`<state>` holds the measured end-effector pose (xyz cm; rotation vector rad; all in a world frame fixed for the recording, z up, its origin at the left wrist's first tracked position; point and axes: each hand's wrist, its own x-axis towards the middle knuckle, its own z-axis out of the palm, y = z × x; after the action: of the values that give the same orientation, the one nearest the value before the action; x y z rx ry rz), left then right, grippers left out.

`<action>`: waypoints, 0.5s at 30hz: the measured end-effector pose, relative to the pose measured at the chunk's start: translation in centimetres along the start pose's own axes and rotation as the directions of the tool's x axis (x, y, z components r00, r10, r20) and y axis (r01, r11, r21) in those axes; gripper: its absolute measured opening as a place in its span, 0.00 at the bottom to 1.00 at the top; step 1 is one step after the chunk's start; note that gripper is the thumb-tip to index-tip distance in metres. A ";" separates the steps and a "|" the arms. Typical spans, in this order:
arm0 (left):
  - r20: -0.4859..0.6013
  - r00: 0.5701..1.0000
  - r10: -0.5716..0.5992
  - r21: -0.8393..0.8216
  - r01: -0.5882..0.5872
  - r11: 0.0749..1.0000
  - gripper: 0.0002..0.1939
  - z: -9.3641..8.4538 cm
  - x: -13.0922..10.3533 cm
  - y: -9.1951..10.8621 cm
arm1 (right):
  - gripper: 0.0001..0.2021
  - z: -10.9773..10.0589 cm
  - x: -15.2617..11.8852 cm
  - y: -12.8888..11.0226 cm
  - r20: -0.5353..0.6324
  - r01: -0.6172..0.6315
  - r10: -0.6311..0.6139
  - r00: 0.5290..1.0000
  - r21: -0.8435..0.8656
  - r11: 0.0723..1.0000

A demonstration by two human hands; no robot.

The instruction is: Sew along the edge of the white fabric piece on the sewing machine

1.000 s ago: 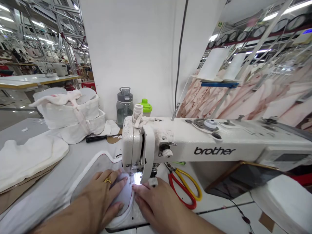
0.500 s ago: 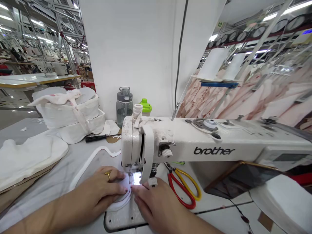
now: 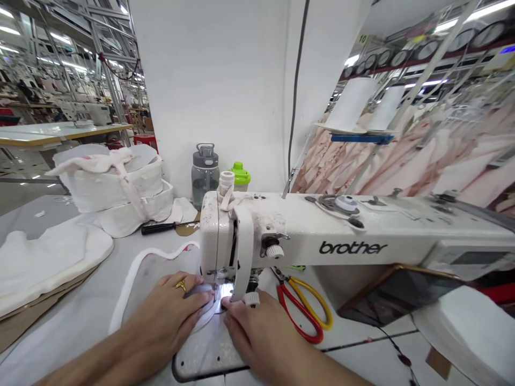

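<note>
In the head view, the left hand [image 3: 171,316], a gold ring on one finger, is lying flat with fingers spread on the grey fabric piece with white bound edge [image 3: 153,271], pressing it beneath the white Brother sewing machine [image 3: 322,236]. The right hand [image 3: 257,332] is resting its fingertips together beside the lit needle area. Red-and-yellow-handled scissors [image 3: 306,313] are lying just to the right.

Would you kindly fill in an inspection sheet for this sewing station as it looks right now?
Surface: grey table, mostly covered.
Job's things: grey fabric piece with white edging under the sewing machine needle.
Clutter: scissors, screwdriver, water bottle, green-capped bottle, white fabric stacks.
Hands: left hand flat on fabric; right hand fingers beside the presser foot.
Cables: dark cable down the wall.
Surroundings: hanging pink garments, thread cones.
</note>
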<state>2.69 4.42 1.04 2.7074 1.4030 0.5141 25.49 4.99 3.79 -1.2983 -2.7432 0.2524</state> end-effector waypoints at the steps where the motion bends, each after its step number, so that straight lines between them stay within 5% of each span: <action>1: -0.013 1.000 -0.021 0.014 0.021 1.000 0.15 0.1 -0.1 0.3 | 0.17 -0.2 0.1 0.0 0.004 0.000 0.000 1.000 0.002 1.000; 4: -0.032 0.999 -0.027 0.026 0.027 0.999 0.16 -0.2 -0.3 0.4 | 0.17 -0.6 0.2 0.0 0.021 0.011 -0.011 1.000 -0.007 1.000; 10: 0.108 0.983 0.149 0.024 -0.153 0.988 0.19 -2.7 0.0 -2.0 | 0.17 -0.3 -0.4 0.5 0.006 0.099 -0.099 0.995 0.013 0.995; 15: 0.102 0.992 0.081 0.044 -0.085 0.995 0.19 -2.1 -0.1 -1.0 | 0.18 0.3 -0.4 0.4 0.042 0.080 -0.079 0.996 -0.027 0.996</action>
<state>1.18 4.70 2.82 2.7960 1.2999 0.3479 26.02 4.92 3.41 -1.2001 -2.8355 0.2360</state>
